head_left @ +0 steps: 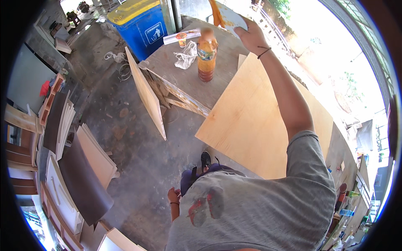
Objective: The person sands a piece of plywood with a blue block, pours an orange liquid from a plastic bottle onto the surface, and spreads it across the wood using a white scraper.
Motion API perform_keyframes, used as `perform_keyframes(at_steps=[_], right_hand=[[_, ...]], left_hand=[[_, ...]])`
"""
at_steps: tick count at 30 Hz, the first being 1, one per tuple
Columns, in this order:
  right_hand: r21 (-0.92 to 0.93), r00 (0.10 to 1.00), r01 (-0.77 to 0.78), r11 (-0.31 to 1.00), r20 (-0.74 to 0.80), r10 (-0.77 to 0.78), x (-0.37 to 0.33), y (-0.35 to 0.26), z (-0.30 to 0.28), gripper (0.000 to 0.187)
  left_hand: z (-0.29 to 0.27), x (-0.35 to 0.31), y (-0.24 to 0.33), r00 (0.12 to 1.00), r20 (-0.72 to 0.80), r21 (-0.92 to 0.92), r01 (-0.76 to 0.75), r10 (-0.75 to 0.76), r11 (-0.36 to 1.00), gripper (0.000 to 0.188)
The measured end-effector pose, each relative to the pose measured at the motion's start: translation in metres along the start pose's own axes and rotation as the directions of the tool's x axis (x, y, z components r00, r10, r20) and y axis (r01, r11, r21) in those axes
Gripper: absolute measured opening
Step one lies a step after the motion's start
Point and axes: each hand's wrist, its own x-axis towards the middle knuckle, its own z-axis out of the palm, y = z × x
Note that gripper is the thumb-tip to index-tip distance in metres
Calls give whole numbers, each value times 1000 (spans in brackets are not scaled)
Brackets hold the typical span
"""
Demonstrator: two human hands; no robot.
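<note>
My right hand [252, 38] is raised over the far edge of the worktable [167, 65], closed on a flat white scraper [233, 21] smeared with orange-brown paste. The top of that piece runs out at the picture's edge. Below and left of it, a clear plastic bottle [206, 62] of amber liquid stands upright on the tabletop. A pale plywood sheet [247, 117] lies across the near part of the table, under my right forearm. Down by my hip hangs my left hand [174, 195], loosely curled with its thumb apart; nothing shows in it.
Beside the bottle lie a crumpled white rag [186, 55] and a small orange cup [181, 39]. A blue bin [140, 35] with a yellow lid stands behind. One board [144, 94] leans at the table's left. Stacked panels [94, 152] and a dark sheet [81, 180] line the left side.
</note>
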Motion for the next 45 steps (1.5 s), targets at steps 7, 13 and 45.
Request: perform_keyframes(at_steps=[7, 13, 45], right_hand=[[-20, 991, 72, 997, 110, -70, 37, 8, 31, 45], [-48, 989, 131, 990, 81, -127, 44, -7, 50, 44], [-121, 991, -124, 985, 42, 129, 19, -22, 71, 50]], left_hand=[[-8, 26, 42, 915, 295, 758, -399, 276, 516, 30], [-40, 132, -46, 904, 410, 836, -427, 125, 345, 29], [272, 39, 684, 90, 517, -209, -951, 851, 227, 86]])
